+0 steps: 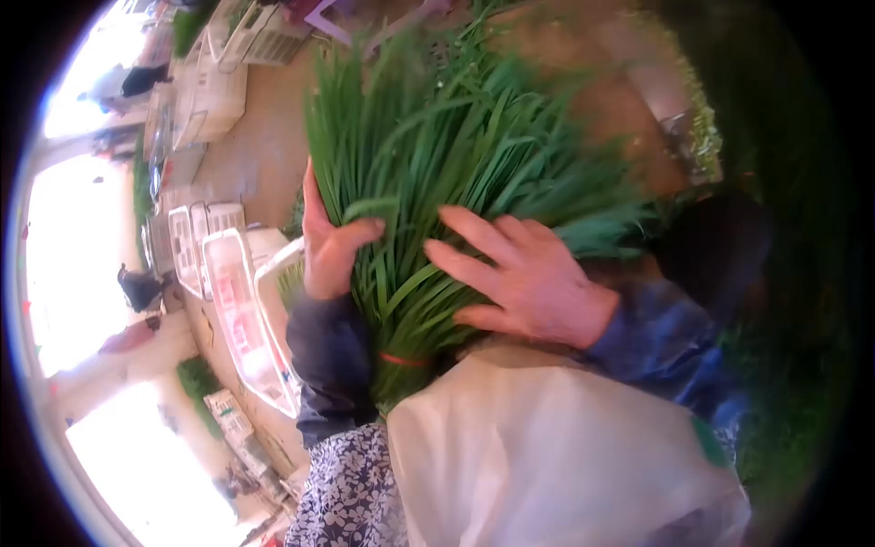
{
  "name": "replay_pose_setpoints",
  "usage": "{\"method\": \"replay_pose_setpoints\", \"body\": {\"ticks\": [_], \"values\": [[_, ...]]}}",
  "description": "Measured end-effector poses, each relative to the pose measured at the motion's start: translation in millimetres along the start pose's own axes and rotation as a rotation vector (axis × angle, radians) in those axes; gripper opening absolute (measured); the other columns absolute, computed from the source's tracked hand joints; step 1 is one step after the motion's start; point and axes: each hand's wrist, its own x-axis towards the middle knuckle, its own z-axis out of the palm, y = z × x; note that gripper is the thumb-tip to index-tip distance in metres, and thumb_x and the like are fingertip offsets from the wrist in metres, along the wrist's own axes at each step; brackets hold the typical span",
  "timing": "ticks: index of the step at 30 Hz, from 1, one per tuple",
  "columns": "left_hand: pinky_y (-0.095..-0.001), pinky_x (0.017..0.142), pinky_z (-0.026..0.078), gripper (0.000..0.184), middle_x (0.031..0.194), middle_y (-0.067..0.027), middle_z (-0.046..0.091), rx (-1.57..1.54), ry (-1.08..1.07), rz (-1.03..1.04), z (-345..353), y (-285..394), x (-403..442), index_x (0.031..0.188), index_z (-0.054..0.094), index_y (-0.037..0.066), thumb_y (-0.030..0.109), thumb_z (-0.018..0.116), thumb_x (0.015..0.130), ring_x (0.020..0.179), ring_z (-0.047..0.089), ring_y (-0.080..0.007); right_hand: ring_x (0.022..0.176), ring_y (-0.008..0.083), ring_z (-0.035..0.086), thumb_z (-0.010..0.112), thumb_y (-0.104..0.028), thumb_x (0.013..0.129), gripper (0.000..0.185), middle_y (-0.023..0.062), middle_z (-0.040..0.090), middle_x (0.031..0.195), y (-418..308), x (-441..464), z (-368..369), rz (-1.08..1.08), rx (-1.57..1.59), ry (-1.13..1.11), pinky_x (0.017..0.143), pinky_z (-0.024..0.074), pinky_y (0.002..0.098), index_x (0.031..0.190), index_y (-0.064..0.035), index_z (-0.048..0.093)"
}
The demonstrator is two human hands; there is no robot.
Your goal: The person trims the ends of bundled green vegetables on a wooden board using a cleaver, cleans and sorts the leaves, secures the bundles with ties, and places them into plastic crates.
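Observation:
A big bunch of garlic chives [410, 182], with long flat green leaves, fans out in front of my body. A red band [404, 360] circles its lower end, close to the pale apron [547, 438] over my lap. My left hand [333, 237] grips the bunch's left side, thumb over the leaves and the other fingers mostly hidden behind. Across the front of the leaves lies my right hand [524, 278], its fingers spread and touching them. The leaf tips on the right are smeared by motion.
White plastic crates [241, 301] stand on the floor to the left, with more crates [214, 91] farther back. Yellow-green scraps [702, 137] lie along an edge at upper right. A dark rounded shape [715, 242] is beside my right arm. Bright openings line the left side.

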Motion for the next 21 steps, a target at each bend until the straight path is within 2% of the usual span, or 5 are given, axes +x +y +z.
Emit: {"method": "replay_pose_setpoints", "body": {"ticks": [3,4,8,15,21], "values": [[-0.032,0.086,0.052,0.094,0.127,-0.0139,0.054,-0.131,-0.033,0.033,5.5,4.2,4.0,0.149,0.024,0.006,-0.013,0.053,0.063,0.105,0.06,-0.0231,0.089,0.0303,0.058,0.073,-0.041,0.071,0.065,0.0157,0.05,0.125,4.4,28.2,4.2,0.102,-0.118,0.087,0.075,0.0496,0.0421,0.124,-0.0077,0.054],[-0.0313,0.086,0.051,0.093,0.127,-0.0137,0.054,-0.162,-0.01,0.03,5.2,4.0,3.0,0.149,0.025,0.006,-0.013,0.053,0.063,0.105,0.06,-0.0228,0.096,0.0358,0.058,0.069,-0.044,0.078,0.068,0.0222,0.047,0.128,8.4,11.4,10.8,0.219,-0.111,-0.093,0.079,0.0507,0.0437,0.131,-0.0055,0.051],[-0.0308,0.085,0.051,0.083,0.117,-0.0118,0.057,-0.069,0.031,0.011,-6.0,-4.8,3.1,0.143,0.032,0.004,-0.01,0.053,0.064,0.098,0.06,-0.0204,0.103,0.0395,0.057,0.068,-0.04,0.081,0.066,0.0242,0.047,0.128,3.7,-24.2,5.5,0.298,0.072,-0.194,0.086,0.0499,0.044,0.132,-0.0033,0.049],[-0.0308,0.086,0.051,0.083,0.116,-0.0124,0.058,-0.052,-0.021,-0.023,-0.9,-5.1,11.1,0.142,0.033,0.002,-0.006,0.057,0.063,0.098,0.06,-0.0202,0.099,0.0358,0.058,0.069,-0.034,0.074,0.06,0.0209,0.053,0.124,2.8,-43.3,12.5,0.247,0.018,-0.038,0.084,0.0512,0.0434,0.123,-0.0017,0.056],[-0.0323,0.09,0.05,0.084,0.118,-0.0132,0.057,-0.01,-0.044,-0.048,1.5,-3.1,12.3,0.144,0.031,0.002,-0.004,0.057,0.064,0.102,0.06,-0.0215,0.098,0.0371,0.058,0.067,-0.036,0.082,0.063,0.0217,0.051,0.128,3.4,-37.5,5.1,0.222,0.029,-0.117,0.085,0.0505,0.0436,0.13,0.0004,0.049]]}}
